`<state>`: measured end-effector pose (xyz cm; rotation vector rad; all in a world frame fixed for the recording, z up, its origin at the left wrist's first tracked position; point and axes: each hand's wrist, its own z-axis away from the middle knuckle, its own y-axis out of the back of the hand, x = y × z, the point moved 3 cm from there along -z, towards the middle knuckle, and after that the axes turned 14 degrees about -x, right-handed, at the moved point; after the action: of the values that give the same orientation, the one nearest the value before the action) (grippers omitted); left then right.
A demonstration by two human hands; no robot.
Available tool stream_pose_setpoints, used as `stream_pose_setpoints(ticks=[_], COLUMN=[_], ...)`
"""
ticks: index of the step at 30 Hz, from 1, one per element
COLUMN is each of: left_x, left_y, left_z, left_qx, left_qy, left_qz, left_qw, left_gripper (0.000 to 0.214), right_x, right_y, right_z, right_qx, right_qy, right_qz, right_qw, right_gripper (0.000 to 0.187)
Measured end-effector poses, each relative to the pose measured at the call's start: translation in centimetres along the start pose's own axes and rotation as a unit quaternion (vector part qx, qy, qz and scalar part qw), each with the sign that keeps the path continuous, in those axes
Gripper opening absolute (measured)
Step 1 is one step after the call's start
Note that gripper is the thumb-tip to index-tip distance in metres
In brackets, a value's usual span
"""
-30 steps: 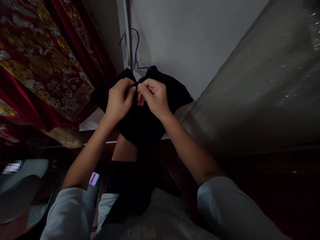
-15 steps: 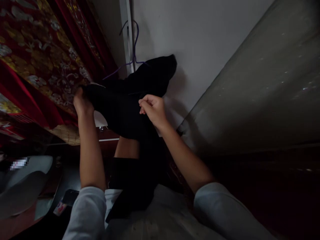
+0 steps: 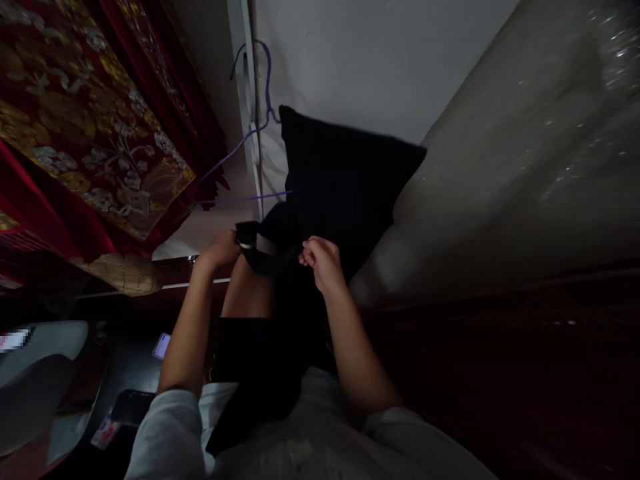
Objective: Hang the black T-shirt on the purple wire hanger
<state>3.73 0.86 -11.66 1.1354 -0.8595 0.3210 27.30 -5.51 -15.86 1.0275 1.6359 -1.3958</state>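
Observation:
A black garment (image 3: 345,173) hangs in front of me, its upper part spread to the right along the pale wall. My left hand (image 3: 223,250) is closed on the garment's edge at the left, its fingertips partly hidden. Between the two hands the edge forms an open loop with a pale patch inside. My right hand (image 3: 323,262) pinches the cloth at the loop's right end. A purple wire hanger (image 3: 269,77) hooks over a narrow white strip above. Part of the hanger's right side is hidden behind the garment.
A red curtain (image 3: 100,133) with gold and silver flowers fills the upper left. To the right leans a large plastic-wrapped panel (image 3: 480,180). Lower left are a pale chair (image 3: 45,373), a lit phone (image 3: 161,346) and a dark object (image 3: 131,407) on a dark surface.
My left hand has moved right and down, nearer my right hand, which shifted slightly down. The garment has swung right, baring more of the hanger, and a loop of its edge now shows.

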Motion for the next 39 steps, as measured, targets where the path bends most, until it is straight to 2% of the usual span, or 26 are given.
stream_pose_setpoints(ticks=[1,3,5,6,7,9,11,13,15,16,18,20,21,23,26,28,31,34,37,39], left_x=[0.8,2.7,5.0,6.3,7.5,9.9,11.9,12.8,12.3,11.5,9.4,7.1,6.1,4.8,4.1,4.1,3.8,2.5,0.5,0.0], left_y=[-0.1,-0.4,-0.7,-0.9,-1.0,-1.1,-0.8,-0.5,-0.7,-1.1,-2.5,-4.2,-4.8,-5.2,-3.4,-1.1,2.4,4.9,6.3,7.0], left_z=[0.2,0.4,0.5,0.5,0.5,0.5,0.6,0.8,0.8,0.8,0.9,1.4,1.8,2.8,4.1,4.9,6.0,6.6,6.4,5.8], left_qx=[-0.025,-0.013,0.036,0.049,0.054,0.06,0.087,0.116,0.102,0.072,-0.024,-0.126,-0.165,-0.205,-0.184,-0.145,-0.091,-0.097,-0.147,-0.116], left_qy=[-0.001,-0.034,-0.125,-0.174,-0.216,-0.276,-0.32,-0.35,-0.356,-0.345,-0.297,-0.232,-0.204,-0.167,-0.106,-0.053,0.014,0.07,0.11,0.107], left_qz=[-0.047,-0.052,0.014,0.055,0.09,0.115,0.084,0.046,0.029,0.032,0.04,0.024,0.001,-0.063,-0.159,-0.216,-0.288,-0.337,-0.318,-0.277], left_qw=[0.999,0.998,0.991,0.982,0.971,0.952,0.94,0.928,0.929,0.935,0.954,0.964,0.965,0.962,0.964,0.964,0.953,0.934,0.93,0.948], left_gripper=[0.006,0.012,0.021,0.023,0.024,0.027,0.03,0.037,0.051,0.058,0.07,0.07,0.063,0.042,0.019,0.023,0.031,0.033,0.024,0.021], right_x=[-0.2,-0.7,-1.5,-1.9,-2.2,-2.7,-3.2,-4.2,-6.0,-7.1,-9.6,-12.3,-13.6,-15.5,-15.8,-14.1,-9.7,-6.1,-5.6,-7.1], right_y=[0.2,0.7,1.2,1.3,1.0,-0.2,-1.7,-2.8,-3.5,-3.7,-3.8,-3.2,-2.7,-1.5,-0.3,-0.1,-0.4,-0.1,1.7,3.5], right_z=[-0.1,-0.3,-0.4,-0.5,-0.7,-1.1,-1.5,-2.0,-2.4,-2.5,-2.7,-3.3,-3.8,-5.5,-9.3,-12.2,-16.1,-17.9,-17.4,-16.3], right_qx=[0.002,0.023,0.041,0.026,-0.011,-0.125,-0.205,-0.217,-0.236,-0.264,-0.34,-0.369,-0.353,-0.271,-0.117,-0.06,-0.075,-0.124,-0.156,-0.125], right_qy=[-0.003,0.005,0.038,0.054,0.064,0.059,0.04,0.028,0.008,-0.005,-0.018,0.018,0.055,0.138,0.222,0.231,0.153,0.06,0.066,0.099], right_qz=[0.011,0.054,0.109,0.13,0.145,0.174,0.198,0.202,0.195,0.201,0.237,0.294,0.328,0.397,0.441,0.421,0.383,0.402,0.453,0.489], right_qw=[1.0,0.998,0.992,0.99,0.987,0.975,0.958,0.955,0.952,0.943,0.91,0.881,0.874,0.866,0.861,0.875,0.908,0.905,0.875,0.858], right_gripper=[0.036,0.035,0.033,0.036,0.043,0.059,0.059,0.048,0.042,0.041,0.037,0.029,0.024,0.014,0.015,0.026,0.041,0.048,0.052,0.049])
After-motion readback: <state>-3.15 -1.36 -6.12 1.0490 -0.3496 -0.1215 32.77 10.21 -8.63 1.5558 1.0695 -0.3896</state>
